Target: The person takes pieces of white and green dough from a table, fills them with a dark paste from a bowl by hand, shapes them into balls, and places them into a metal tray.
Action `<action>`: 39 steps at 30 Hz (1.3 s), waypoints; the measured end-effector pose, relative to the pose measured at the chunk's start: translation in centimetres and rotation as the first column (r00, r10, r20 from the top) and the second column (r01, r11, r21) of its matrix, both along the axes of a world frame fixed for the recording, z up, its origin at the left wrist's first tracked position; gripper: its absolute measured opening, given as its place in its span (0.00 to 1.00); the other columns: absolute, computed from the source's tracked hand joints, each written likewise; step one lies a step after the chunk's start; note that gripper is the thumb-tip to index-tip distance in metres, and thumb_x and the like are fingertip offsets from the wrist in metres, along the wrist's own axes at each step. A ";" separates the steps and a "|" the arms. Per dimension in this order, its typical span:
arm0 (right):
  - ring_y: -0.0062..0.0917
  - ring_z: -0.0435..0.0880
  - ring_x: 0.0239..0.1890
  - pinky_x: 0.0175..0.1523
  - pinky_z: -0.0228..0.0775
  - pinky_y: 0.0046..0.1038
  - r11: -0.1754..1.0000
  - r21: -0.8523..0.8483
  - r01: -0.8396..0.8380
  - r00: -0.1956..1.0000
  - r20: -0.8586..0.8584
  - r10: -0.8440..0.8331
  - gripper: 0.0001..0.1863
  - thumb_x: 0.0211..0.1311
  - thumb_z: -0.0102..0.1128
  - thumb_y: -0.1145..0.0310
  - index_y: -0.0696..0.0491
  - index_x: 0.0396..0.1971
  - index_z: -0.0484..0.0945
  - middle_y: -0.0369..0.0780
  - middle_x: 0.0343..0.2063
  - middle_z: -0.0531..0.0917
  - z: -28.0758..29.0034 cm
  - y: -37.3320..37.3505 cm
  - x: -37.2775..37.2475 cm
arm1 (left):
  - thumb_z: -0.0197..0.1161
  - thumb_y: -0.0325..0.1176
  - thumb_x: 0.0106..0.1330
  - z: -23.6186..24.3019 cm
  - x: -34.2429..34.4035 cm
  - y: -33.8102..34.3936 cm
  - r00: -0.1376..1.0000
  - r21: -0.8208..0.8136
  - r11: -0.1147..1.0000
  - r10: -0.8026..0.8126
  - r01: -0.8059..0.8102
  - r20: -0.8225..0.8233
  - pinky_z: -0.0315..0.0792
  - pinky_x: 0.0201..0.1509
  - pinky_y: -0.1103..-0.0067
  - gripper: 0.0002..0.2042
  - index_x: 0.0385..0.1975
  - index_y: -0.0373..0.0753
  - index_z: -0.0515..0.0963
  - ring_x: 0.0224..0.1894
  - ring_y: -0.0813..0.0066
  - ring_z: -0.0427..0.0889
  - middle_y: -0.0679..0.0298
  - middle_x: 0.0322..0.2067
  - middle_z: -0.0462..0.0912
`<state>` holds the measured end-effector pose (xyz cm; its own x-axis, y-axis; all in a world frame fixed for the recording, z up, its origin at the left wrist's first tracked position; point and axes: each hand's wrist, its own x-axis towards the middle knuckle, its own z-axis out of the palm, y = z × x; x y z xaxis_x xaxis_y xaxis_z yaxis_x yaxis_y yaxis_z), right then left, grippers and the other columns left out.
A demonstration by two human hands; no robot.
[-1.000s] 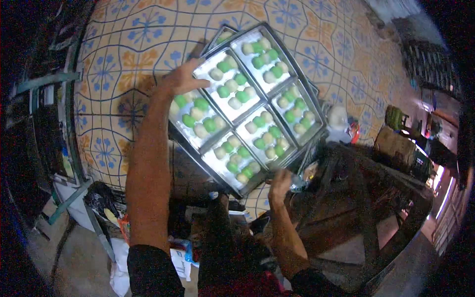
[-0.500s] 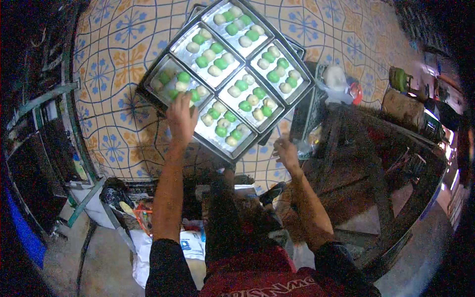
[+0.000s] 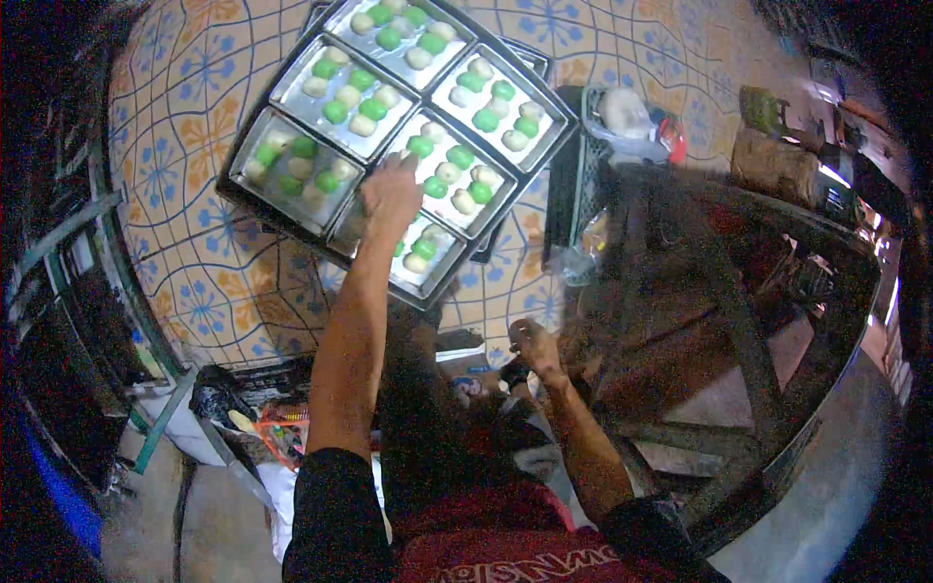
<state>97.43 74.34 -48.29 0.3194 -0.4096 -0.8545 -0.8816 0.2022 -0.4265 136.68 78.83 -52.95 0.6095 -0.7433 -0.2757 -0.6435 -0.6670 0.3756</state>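
Observation:
A large dark metal baking pan (image 3: 326, 240) with several joined square tins lies tilted across the far middle of the view. Each tin holds small green and cream dough balls (image 3: 357, 102) set touching in short rows. My left hand (image 3: 392, 194) reaches over the pan's middle, its fingers bunched down near the rim where the tins meet. What its fingertips hold, if anything, is hidden. The nearest tin and its dough balls (image 3: 420, 255) are partly covered by this hand. My right hand (image 3: 535, 348) hangs near my legs, away from the pan, with its fingers curled in.
Another dark tray edge (image 3: 530, 56) shows beneath the pan on the patterned tile floor (image 3: 209, 126). To the right stand a dark green crate (image 3: 586, 160) with a clear plastic bag (image 3: 622, 121), and a dark wooden frame (image 3: 714, 243). A black plastic bag (image 3: 219, 394) sits at lower left.
My left hand has moved right, from the dough balls in the left tin to the pan's middle. My right hand has drawn back toward me, fingers more curled. The whole view has shifted slightly.

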 end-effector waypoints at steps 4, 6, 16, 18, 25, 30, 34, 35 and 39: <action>0.22 0.83 0.29 0.34 0.76 0.28 0.988 -0.079 -0.132 0.991 -0.047 0.129 0.19 0.64 0.61 0.56 0.58 0.42 0.77 0.41 0.27 0.84 3.6 0.4 0.0 | 0.63 0.35 0.57 1.0 -1.3 1.5 0.998 -0.064 0.998 0.011 -0.015 -0.067 0.77 0.42 0.59 0.24 0.55 0.44 0.70 0.42 0.50 0.82 0.48 0.54 0.73; 0.26 0.83 0.29 0.35 0.75 0.30 0.979 -0.150 -0.136 0.991 -0.014 0.135 0.19 0.63 0.61 0.55 0.56 0.42 0.78 0.42 0.28 0.84 3.4 0.3 -3.0 | 0.64 0.37 0.57 1.4 -3.3 3.5 0.995 -0.154 0.988 -0.036 0.021 -0.095 0.76 0.46 0.58 0.28 0.59 0.42 0.67 0.46 0.46 0.80 0.45 0.58 0.69; 0.27 0.82 0.34 0.42 0.72 0.32 0.929 -0.368 0.027 0.999 -0.025 -0.039 0.19 0.64 0.59 0.53 0.53 0.42 0.79 0.43 0.30 0.83 12.3 -0.5 -14.5 | 0.59 0.50 0.63 3.4 -25.5 18.7 0.894 0.158 0.947 -0.196 0.279 -0.404 0.72 0.46 0.56 0.22 0.47 0.36 0.76 0.37 0.45 0.79 0.48 0.43 0.80; 0.36 0.84 0.37 0.44 0.72 0.35 0.936 -0.351 -0.016 0.999 0.033 0.029 0.20 0.63 0.58 0.52 0.55 0.42 0.79 0.46 0.33 0.84 16.7 -0.5 -15.3 | 0.59 0.48 0.64 10.5 -29.6 16.2 0.877 0.156 0.941 -0.210 0.302 -0.432 0.71 0.50 0.58 0.22 0.50 0.36 0.75 0.42 0.46 0.79 0.47 0.46 0.79; 0.45 0.82 0.46 0.51 0.71 0.37 0.903 -0.379 0.204 0.979 0.057 -0.198 0.21 0.61 0.58 0.53 0.56 0.44 0.79 0.50 0.39 0.84 21.6 -0.8 -33.7 | 0.59 0.39 0.66 37.5 -45.7 -5.3 0.799 -0.487 0.847 -0.437 0.211 -0.413 0.72 0.54 0.67 0.20 0.55 0.37 0.73 0.52 0.54 0.78 0.51 0.51 0.78; 0.34 0.83 0.23 0.29 0.75 0.34 0.478 -0.878 0.032 0.773 -0.282 -0.568 0.21 0.65 0.55 0.50 0.56 0.35 0.79 0.46 0.28 0.83 11.6 9.4 -56.9 | 0.64 0.32 0.62 53.0 -56.4 -12.3 0.559 -0.848 0.500 -0.761 0.178 -0.331 0.76 0.50 0.73 0.14 0.47 0.35 0.79 0.48 0.61 0.83 0.53 0.46 0.83; 0.28 0.79 0.16 0.22 0.71 0.33 0.273 -0.262 0.926 0.370 0.483 -0.794 0.24 0.67 0.52 0.48 0.58 0.31 0.78 0.42 0.22 0.80 19.3 15.9 -59.6 | 0.64 0.27 0.60 57.8 -57.2 -14.1 0.489 -0.872 0.332 -0.863 0.360 -0.127 0.78 0.45 0.74 0.09 0.40 0.37 0.83 0.39 0.63 0.86 0.58 0.37 0.86; 0.28 0.79 0.15 0.22 0.71 0.33 0.384 -0.432 0.816 0.508 0.219 -0.833 0.24 0.67 0.52 0.48 0.58 0.28 0.77 0.41 0.19 0.79 18.2 18.8 -62.9 | 0.66 0.26 0.57 57.9 -56.9 -14.5 0.548 -0.897 0.322 -0.829 0.303 -0.113 0.77 0.39 0.74 0.06 0.34 0.34 0.83 0.35 0.65 0.86 0.57 0.34 0.86; 0.24 0.77 0.16 0.19 0.67 0.30 0.192 -0.607 0.771 0.224 -0.023 -0.974 0.22 0.68 0.51 0.52 0.57 0.27 0.75 0.40 0.18 0.78 19.6 25.2 -61.7 | 0.65 0.22 0.58 57.9 -54.8 -16.4 0.619 -0.837 0.425 -0.773 0.345 -0.137 0.76 0.42 0.75 0.07 0.37 0.32 0.83 0.37 0.63 0.85 0.56 0.35 0.86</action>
<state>35.71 99.54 -28.69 -0.7535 -0.4910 -0.4371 -0.2960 0.8471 -0.4413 81.90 62.41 4.92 -0.0739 -0.9169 0.3923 -0.3633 0.3911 0.8456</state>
